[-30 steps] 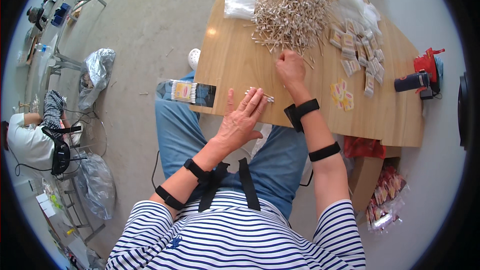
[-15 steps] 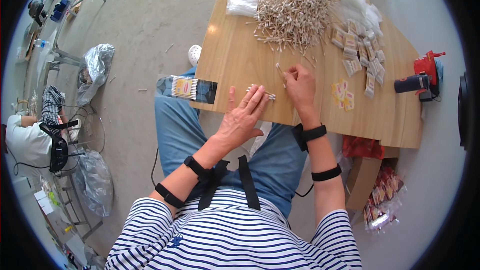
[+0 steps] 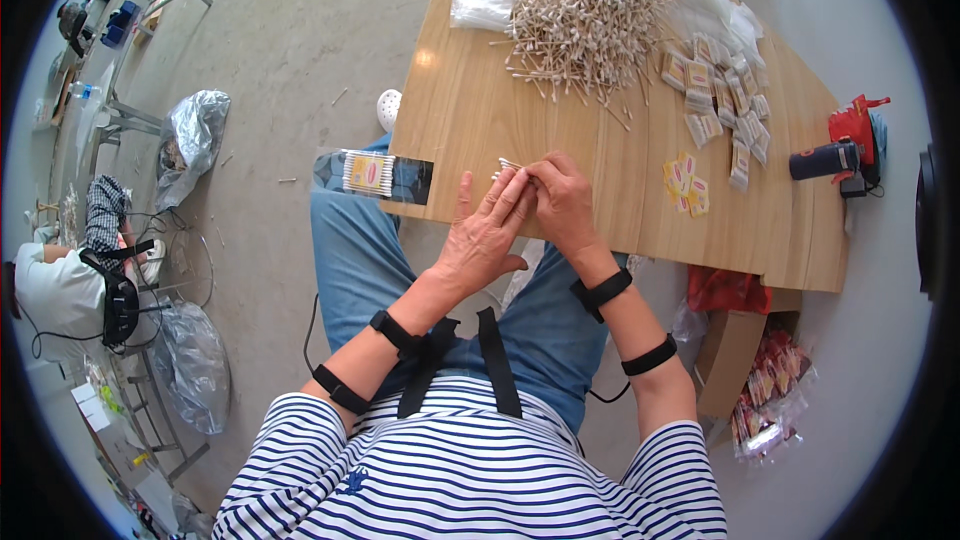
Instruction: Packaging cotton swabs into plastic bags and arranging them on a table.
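My left hand (image 3: 482, 242) lies flat at the table's front edge, fingers stretched over a few cotton swabs (image 3: 506, 164) whose white tips poke out past the fingertips. Against those fingertips, my right hand (image 3: 564, 202) is closed in a pinch on a cotton swab, mostly hidden by the fingers. Farther back rises a large heap of loose cotton swabs (image 3: 585, 25). Yellow-and-white paper cards (image 3: 686, 186) lie to the right of my right hand. At the table's left corner is a small pack of swabs with a yellow card (image 3: 368, 172), on a dark glossy sheet.
Clear plastic sleeves (image 3: 482, 2) lie left of the heap, more bags (image 3: 735, 22) to its right. Several filled swab packs (image 3: 718, 95) sit below these. A dark bottle (image 3: 824, 162) stands near the wall. A cardboard box (image 3: 728, 365) is under the table; another person (image 3: 62, 285) is at far left.
My right hand has moved left with the cotton swab, from beside the swabs to the left fingertips. My left hand has stayed in place.
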Action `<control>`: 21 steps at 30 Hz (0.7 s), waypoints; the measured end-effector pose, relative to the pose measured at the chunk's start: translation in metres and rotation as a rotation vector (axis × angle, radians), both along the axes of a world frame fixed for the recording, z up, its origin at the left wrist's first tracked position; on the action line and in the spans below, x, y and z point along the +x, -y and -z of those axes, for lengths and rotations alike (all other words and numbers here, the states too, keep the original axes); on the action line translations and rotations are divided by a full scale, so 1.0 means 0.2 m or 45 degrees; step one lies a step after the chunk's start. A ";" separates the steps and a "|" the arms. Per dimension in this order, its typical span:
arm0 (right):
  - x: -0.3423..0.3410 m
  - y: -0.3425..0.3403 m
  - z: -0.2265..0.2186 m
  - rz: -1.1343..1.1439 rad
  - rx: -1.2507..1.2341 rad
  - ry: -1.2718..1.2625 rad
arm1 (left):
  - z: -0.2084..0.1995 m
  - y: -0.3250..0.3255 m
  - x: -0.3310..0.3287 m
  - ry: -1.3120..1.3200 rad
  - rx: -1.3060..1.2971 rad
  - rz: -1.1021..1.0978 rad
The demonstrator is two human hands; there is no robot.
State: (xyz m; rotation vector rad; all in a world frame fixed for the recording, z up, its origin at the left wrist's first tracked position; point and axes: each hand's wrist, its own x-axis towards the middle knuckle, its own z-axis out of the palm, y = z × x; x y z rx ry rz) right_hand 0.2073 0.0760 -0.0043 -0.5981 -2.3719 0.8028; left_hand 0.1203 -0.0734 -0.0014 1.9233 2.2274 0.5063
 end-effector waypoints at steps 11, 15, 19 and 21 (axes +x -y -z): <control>0.02 -0.16 0.01 0.293 0.033 0.262 | -0.02 -0.06 -0.02 0.002 -0.063 -0.078; 0.03 -0.50 0.00 0.785 0.151 0.301 | -0.03 -0.07 -0.02 -0.005 -0.075 -0.075; 0.05 -0.44 0.05 0.623 0.052 0.359 | -0.01 -0.07 -0.02 0.008 -0.084 -0.079; 0.01 -0.29 -0.02 0.499 -0.005 0.390 | -0.01 -0.07 -0.02 0.009 -0.085 -0.089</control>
